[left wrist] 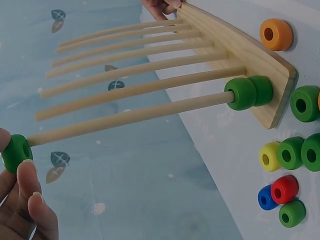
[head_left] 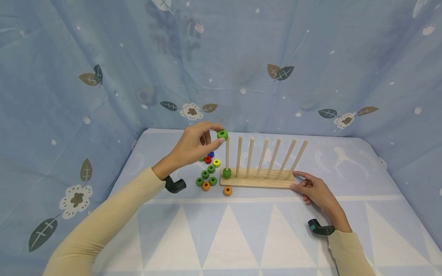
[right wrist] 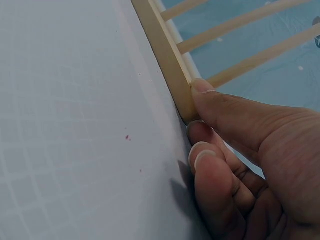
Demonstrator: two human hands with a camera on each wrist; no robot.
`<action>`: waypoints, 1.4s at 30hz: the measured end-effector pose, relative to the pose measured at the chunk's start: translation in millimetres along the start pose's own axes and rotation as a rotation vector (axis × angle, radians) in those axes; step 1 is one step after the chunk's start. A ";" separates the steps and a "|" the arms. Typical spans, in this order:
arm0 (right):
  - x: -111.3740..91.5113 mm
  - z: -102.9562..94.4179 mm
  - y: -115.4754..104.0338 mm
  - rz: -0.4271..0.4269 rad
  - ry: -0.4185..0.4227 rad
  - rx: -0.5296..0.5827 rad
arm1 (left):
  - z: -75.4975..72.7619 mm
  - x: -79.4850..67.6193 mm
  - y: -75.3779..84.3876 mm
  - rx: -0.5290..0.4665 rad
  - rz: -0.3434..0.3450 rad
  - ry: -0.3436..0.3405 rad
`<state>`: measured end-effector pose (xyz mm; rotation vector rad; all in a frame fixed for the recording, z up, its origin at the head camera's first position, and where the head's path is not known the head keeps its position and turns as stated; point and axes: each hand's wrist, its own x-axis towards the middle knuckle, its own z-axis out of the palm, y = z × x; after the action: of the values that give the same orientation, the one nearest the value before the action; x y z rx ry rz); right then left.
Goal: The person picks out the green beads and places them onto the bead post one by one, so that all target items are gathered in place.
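Observation:
My left hand [head_left: 194, 145] pinches a green bead [head_left: 222, 134] between thumb and fingers, right at the top of the leftmost peg [head_left: 227, 153]. In the left wrist view the peg's tip meets the side of this bead [left wrist: 18, 154]. Two green beads [left wrist: 242, 94] sit stacked at the foot of that peg. The wooden peg rack [head_left: 257, 183] stands on the table, its other upright pegs [head_left: 262, 158] bare. At the rack's right end, my right hand [head_left: 315, 191] grips the corner of the base [right wrist: 175, 85] with thumb and fingers.
Left of the rack lie several loose green beads [head_left: 205, 174], with a yellow bead [head_left: 216, 163], a red bead [head_left: 208, 160], a blue bead [head_left: 211, 154] and an orange bead [head_left: 205, 186]. Another orange bead [head_left: 227, 191] lies before the rack. A blue curtain [head_left: 241, 76] hangs behind the table.

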<state>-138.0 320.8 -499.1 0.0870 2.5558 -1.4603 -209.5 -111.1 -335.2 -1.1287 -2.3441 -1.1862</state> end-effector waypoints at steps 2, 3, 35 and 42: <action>0.3 -0.1 -0.1 -0.003 0.003 -0.003 | 1.0 1.0 -0.1 -0.004 0.006 0.001; 0.5 -0.3 0.0 -0.005 0.004 -0.005 | 1.6 1.5 -0.4 -0.006 0.010 0.002; 0.5 -1.0 0.0 -0.006 -0.010 0.026 | 9.9 5.6 -2.4 -0.003 0.036 -0.023; -0.3 -1.2 0.5 -0.011 -0.015 0.022 | 10.0 4.3 -2.4 -0.006 0.009 -0.027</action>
<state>-137.9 322.1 -498.8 0.0656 2.5327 -1.4876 -213.2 -101.9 -340.4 -1.1630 -2.3542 -1.1827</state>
